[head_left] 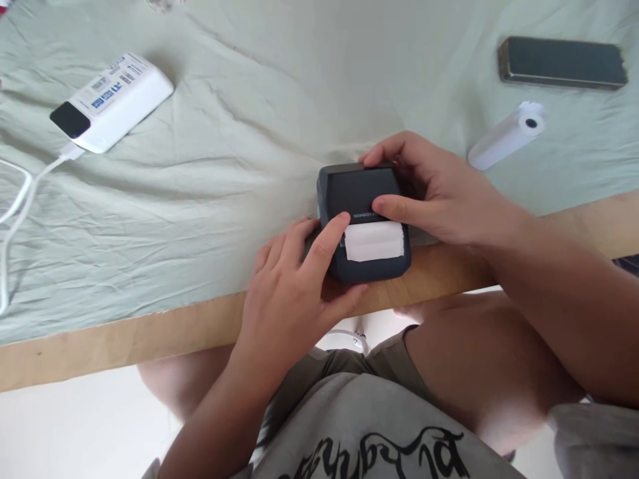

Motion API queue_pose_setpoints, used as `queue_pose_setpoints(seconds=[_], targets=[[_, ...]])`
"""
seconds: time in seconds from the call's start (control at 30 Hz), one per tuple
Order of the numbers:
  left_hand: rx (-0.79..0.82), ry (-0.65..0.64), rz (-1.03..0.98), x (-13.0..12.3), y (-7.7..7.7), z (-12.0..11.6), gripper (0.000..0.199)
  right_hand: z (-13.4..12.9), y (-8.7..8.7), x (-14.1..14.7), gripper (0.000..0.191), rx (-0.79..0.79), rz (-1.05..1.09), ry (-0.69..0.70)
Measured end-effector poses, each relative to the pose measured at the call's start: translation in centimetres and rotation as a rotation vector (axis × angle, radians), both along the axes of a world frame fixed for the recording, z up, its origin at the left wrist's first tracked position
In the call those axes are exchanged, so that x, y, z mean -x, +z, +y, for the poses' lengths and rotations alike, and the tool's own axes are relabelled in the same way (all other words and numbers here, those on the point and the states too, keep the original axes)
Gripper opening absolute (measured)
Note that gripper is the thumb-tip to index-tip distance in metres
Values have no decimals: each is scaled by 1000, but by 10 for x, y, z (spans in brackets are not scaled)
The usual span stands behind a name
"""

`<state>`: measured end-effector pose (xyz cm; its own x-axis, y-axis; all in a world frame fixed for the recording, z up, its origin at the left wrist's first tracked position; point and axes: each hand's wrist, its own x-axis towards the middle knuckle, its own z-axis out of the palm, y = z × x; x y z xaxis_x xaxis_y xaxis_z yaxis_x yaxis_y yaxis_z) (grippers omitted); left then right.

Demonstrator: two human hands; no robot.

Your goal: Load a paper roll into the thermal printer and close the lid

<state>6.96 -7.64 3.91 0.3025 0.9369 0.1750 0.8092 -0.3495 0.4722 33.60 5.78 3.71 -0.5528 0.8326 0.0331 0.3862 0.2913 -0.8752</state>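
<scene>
A dark, boxy label printer rests at the front edge of the cloth-covered table, a white paper strip lying across its slot. My left hand grips its left and near sides, index finger on top beside the strip and thumb at the near edge. From the right, my right hand clasps the same printer, thumb on the lid over part of the lettering and fingers round the far right corner. The undersides of both hands are hidden.
A white power bank with a plugged-in white cable lies at the left. At the right are a white paper roll and a dark flat case. The wooden table edge runs just before my lap.
</scene>
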Motion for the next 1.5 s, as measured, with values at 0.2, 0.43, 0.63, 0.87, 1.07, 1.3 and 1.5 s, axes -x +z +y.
queue_pose_setpoints(seconds=[0.2,0.43,0.63,0.87,1.07,1.3,1.5], targets=[[-38,-6,10,2,-8,2,85,-14,-6,1,55,-94,-27,-104],[-20,4,64,3,-9,1,98,-27,-21,-31,60,-299,-168,-110],[18,57,78,3,-9,3,109,-33,-24,-33,82,-389,-259,6],[70,82,14,2,-6,10,110,-32,-22,-30,81,-481,-316,39],[93,76,-29,3,-2,19,105,-35,-36,-38,97,-539,-375,85],[99,86,43,-2,-3,20,110,-36,-28,-34,94,-393,-373,55],[28,86,145,-7,-9,13,120,-39,-9,-29,51,-220,-205,-166]])
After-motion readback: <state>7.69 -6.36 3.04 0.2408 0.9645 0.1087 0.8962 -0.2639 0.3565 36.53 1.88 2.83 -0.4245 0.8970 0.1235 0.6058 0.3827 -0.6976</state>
